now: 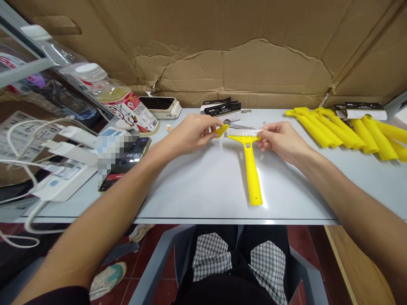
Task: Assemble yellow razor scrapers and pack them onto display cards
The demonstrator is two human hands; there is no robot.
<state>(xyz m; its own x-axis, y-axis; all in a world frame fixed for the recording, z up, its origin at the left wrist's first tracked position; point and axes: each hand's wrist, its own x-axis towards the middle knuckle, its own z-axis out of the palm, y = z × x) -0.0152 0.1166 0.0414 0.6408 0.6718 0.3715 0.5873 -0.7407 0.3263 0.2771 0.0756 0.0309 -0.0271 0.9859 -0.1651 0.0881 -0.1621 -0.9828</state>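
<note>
A yellow-handled scraper [252,173] lies on the white table, its handle pointing toward me and its metal head away. My right hand [280,140] pinches the right end of that head between thumb and fingers. Just off the head's left end, my left hand [193,133] pinches a small yellow piece [221,131], whose exact kind I cannot make out. Behind the head lies a thin dark metal object [237,126], partly hidden. Small black-and-white boxes [224,111] stand farther back.
Several yellow scraper handles [330,129] lie at the right, near another black-and-white box [365,111]. On the left are a drink bottle [127,106], a phone [138,150], a white-cased device [160,106] and a power strip [68,182] with cables. Cardboard [238,51] walls the back.
</note>
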